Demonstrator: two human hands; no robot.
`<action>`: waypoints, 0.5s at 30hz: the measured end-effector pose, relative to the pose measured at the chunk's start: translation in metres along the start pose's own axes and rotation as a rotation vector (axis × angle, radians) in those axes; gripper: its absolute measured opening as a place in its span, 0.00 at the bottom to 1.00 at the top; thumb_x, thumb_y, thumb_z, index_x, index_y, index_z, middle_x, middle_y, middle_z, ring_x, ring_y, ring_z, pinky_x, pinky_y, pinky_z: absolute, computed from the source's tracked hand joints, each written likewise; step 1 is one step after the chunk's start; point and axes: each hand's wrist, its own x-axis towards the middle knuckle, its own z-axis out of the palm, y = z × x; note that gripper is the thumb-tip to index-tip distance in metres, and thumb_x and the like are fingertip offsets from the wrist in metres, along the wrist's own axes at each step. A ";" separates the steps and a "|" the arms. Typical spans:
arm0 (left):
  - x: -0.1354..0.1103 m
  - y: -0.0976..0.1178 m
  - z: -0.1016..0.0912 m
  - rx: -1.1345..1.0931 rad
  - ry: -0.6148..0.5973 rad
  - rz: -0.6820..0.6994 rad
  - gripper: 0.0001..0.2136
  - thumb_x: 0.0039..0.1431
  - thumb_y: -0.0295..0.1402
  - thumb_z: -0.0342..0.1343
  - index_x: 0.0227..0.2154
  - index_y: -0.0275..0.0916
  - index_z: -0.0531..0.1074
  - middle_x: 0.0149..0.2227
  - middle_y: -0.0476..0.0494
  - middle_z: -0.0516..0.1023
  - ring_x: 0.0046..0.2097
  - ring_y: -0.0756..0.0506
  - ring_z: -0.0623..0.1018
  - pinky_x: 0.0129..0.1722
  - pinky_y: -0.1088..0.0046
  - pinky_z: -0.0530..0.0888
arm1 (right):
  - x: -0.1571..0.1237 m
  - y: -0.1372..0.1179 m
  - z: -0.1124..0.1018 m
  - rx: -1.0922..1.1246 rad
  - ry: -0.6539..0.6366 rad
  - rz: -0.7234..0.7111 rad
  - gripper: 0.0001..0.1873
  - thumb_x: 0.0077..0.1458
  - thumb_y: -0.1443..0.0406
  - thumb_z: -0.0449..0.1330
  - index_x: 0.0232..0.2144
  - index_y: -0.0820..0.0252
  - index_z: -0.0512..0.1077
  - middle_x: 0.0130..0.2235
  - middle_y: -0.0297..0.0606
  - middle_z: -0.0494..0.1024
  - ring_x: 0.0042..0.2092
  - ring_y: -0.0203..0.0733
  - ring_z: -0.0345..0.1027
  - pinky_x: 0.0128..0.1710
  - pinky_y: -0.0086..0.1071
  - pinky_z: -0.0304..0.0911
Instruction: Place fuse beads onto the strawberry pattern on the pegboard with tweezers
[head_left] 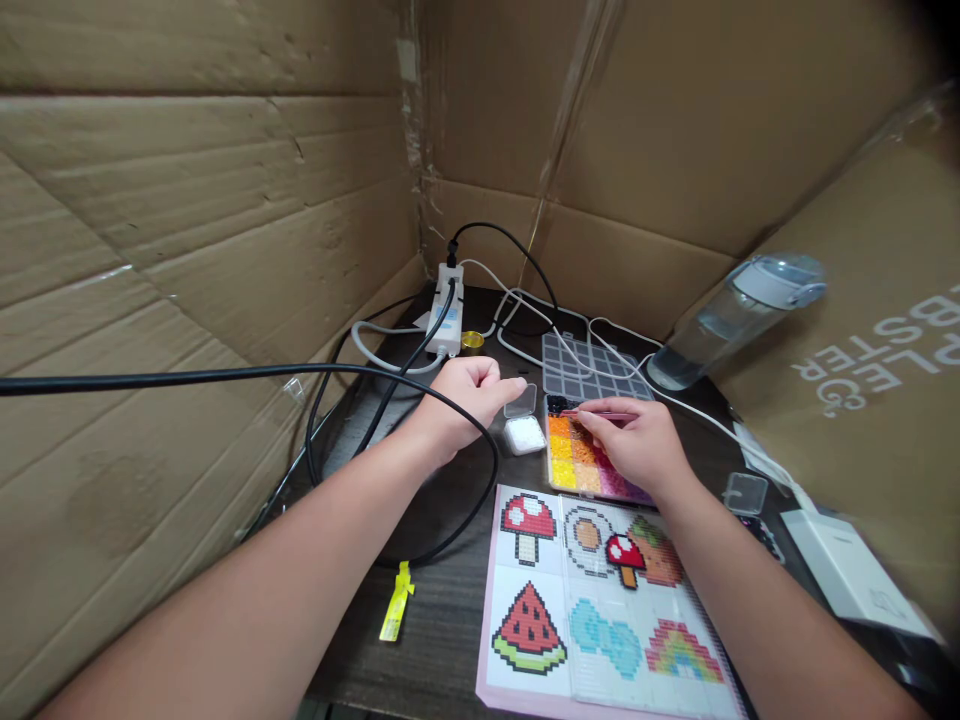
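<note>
My right hand [637, 440] pinches thin pink tweezers [604, 414], their tip at the black beads [559, 404] in the top corner of a sorted bead box [562, 450]. My left hand [469, 395] is curled closed with the thumb stretched toward the raised clear lid of a small box of white beads [525, 435]; whether it holds anything is hidden. A clear pegboard [607, 660] lies on a pattern sheet [527, 572] picturing a watermelon, a rainbow and other shapes. On the pegboard sits a small red, white and black bead mushroom [626, 558] with an orange stem.
The bead box's compartmented lid [589, 365] leans back under a white cable. A power strip [446, 310] and looping black cable [491, 480] lie left. A water bottle [712, 325] and white adapter [851, 570] stand right. Cardboard walls [637, 120] surround the dark table [442, 620].
</note>
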 end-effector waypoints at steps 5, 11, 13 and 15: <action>0.000 0.000 0.000 -0.004 0.002 -0.006 0.23 0.49 0.37 0.61 0.17 0.41 0.49 0.16 0.60 0.48 0.18 0.57 0.50 0.19 0.76 0.46 | -0.001 0.000 0.000 0.020 -0.002 -0.004 0.13 0.43 0.57 0.68 0.28 0.62 0.81 0.31 0.46 0.84 0.33 0.49 0.78 0.31 0.38 0.72; 0.000 -0.001 0.000 -0.003 0.001 -0.003 0.23 0.49 0.37 0.62 0.17 0.40 0.49 0.16 0.60 0.48 0.18 0.57 0.51 0.20 0.76 0.46 | -0.001 0.001 0.000 0.031 -0.007 0.002 0.13 0.44 0.57 0.68 0.28 0.62 0.81 0.31 0.45 0.84 0.32 0.47 0.78 0.31 0.37 0.72; 0.000 -0.001 0.000 -0.002 0.001 -0.003 0.23 0.49 0.37 0.61 0.17 0.40 0.49 0.16 0.60 0.48 0.18 0.58 0.51 0.20 0.76 0.47 | -0.001 0.001 0.000 0.033 -0.007 0.003 0.13 0.44 0.57 0.69 0.28 0.62 0.81 0.31 0.45 0.84 0.32 0.47 0.78 0.31 0.37 0.72; 0.000 0.000 0.000 -0.001 0.001 -0.004 0.23 0.49 0.37 0.61 0.17 0.41 0.49 0.16 0.60 0.48 0.18 0.58 0.51 0.20 0.76 0.47 | -0.001 0.001 -0.001 0.036 -0.005 0.002 0.13 0.44 0.57 0.69 0.28 0.62 0.81 0.31 0.45 0.84 0.32 0.47 0.78 0.32 0.37 0.72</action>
